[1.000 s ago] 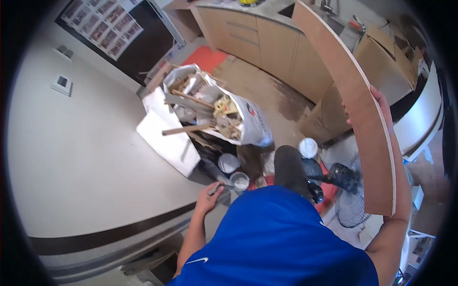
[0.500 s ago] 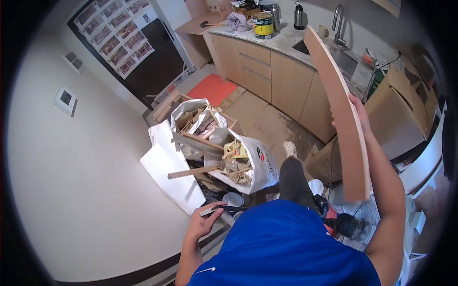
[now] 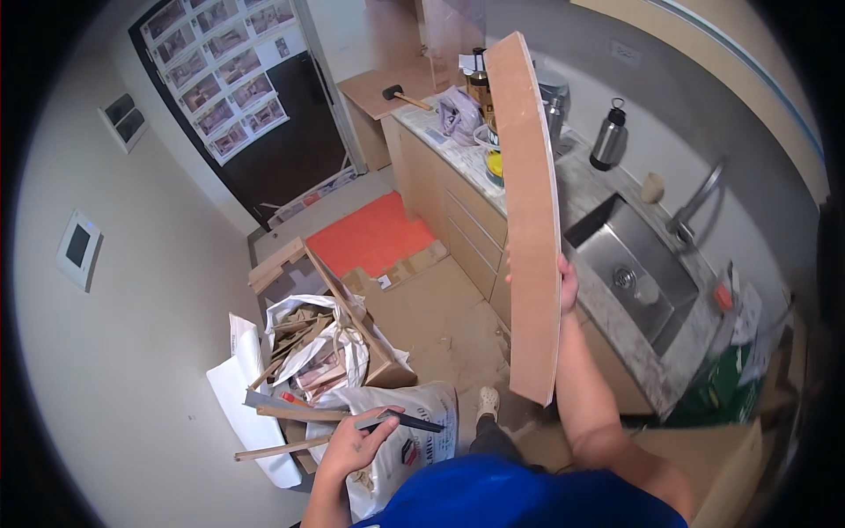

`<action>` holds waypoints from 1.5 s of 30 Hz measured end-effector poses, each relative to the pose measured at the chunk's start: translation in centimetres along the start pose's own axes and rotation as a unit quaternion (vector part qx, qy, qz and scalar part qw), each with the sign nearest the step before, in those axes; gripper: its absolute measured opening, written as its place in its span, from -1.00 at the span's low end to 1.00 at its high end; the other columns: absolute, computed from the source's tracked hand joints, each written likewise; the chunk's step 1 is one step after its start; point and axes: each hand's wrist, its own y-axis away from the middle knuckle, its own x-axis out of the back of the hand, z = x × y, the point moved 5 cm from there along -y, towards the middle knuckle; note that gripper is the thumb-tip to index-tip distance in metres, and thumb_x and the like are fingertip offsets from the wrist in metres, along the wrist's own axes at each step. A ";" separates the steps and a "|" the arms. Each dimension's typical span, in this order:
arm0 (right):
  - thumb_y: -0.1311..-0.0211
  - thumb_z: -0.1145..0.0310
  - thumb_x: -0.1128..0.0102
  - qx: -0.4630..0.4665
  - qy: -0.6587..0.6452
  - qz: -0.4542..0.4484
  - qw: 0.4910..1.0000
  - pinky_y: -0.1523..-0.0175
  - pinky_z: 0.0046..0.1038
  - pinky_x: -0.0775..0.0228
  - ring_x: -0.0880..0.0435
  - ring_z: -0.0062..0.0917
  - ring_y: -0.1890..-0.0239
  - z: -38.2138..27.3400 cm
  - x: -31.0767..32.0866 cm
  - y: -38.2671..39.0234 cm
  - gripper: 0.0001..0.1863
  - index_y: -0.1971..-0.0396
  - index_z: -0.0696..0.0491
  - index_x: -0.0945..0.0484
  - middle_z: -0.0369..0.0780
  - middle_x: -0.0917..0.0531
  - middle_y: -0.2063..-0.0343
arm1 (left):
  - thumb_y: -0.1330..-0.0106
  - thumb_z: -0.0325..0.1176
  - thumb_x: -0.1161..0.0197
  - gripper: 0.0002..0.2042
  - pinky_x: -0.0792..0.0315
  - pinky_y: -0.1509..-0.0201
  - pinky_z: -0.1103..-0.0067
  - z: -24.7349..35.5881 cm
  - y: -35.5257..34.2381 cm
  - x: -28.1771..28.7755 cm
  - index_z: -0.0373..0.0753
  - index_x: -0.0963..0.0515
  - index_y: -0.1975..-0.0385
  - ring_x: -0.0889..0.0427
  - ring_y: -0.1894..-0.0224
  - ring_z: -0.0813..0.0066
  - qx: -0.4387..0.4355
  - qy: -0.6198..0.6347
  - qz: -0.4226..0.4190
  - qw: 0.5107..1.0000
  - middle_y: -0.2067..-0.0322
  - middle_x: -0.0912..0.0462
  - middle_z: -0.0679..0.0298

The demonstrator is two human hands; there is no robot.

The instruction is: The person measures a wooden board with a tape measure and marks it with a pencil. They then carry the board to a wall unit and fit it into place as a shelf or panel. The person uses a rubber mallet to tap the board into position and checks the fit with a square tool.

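My right hand (image 3: 568, 283) grips a long plywood strip (image 3: 530, 194) with a pale edge, held upright in front of the counter and beside the sink. Part of that hand is hidden behind the strip. My left hand (image 3: 355, 444) is closed on a narrow dark tool (image 3: 409, 422) with a pale part at my fingers; its exact kind I cannot make out. Below and around that hand are a white sack of scrap (image 3: 427, 400), a second bag of wood offcuts (image 3: 343, 361), loose sticks (image 3: 255, 454) and a white sheet (image 3: 224, 396).
A counter with a steel sink (image 3: 651, 308), flask (image 3: 609, 134), cans and a mallet (image 3: 396, 97) runs along the right. An orange mat (image 3: 361, 238) lies before a dark door (image 3: 282, 141). A plain wall (image 3: 106, 352) is on the left, cardboard (image 3: 704, 458) at lower right.
My view has swung toward the door and counter, and my foot stepped forward. The strip moved left in view and stands more upright. My left hand has risen with the dark tool.
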 end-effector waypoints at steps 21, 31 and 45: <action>-0.26 -0.14 -0.17 -0.052 0.063 -0.011 0.997 -0.27 -0.15 -0.50 -0.61 -0.23 -0.19 -7.9 5.2 -19.3 -0.07 -0.37 0.35 -0.26 0.12 -0.49 -0.25 | -0.41 0.14 -0.24 -0.50 -0.58 0.12 0.26 3.7 -23.0 0.2 -0.19 -0.69 -0.04 -0.75 0.25 -0.05 0.077 -0.182 0.093 0.976 0.33 -0.74 -0.13; -0.14 -0.31 -0.21 0.052 0.121 -0.001 0.991 -0.25 -0.16 -0.53 -0.58 -0.13 -0.23 -5.7 0.9 -36.6 0.14 -0.43 0.35 -0.13 0.16 -0.43 -0.30 | -0.46 0.01 -0.22 -0.61 -0.48 0.21 0.36 4.5 -36.9 16.6 -0.22 -0.70 0.09 -0.67 0.37 0.18 0.051 -0.090 0.171 0.980 0.45 -0.68 -0.01; -0.10 -0.15 -0.41 0.284 0.176 -0.007 0.942 -0.34 -0.13 -0.47 -0.51 -0.20 -0.30 1.8 -2.0 -72.6 0.14 -0.46 0.31 -0.07 0.09 -0.34 -0.36 | -0.51 -0.25 -0.18 -0.67 -0.54 0.11 0.54 24.9 -64.5 44.0 -0.32 -0.62 -0.12 -0.58 0.31 0.49 -0.200 -0.053 0.331 0.921 0.22 -0.70 0.15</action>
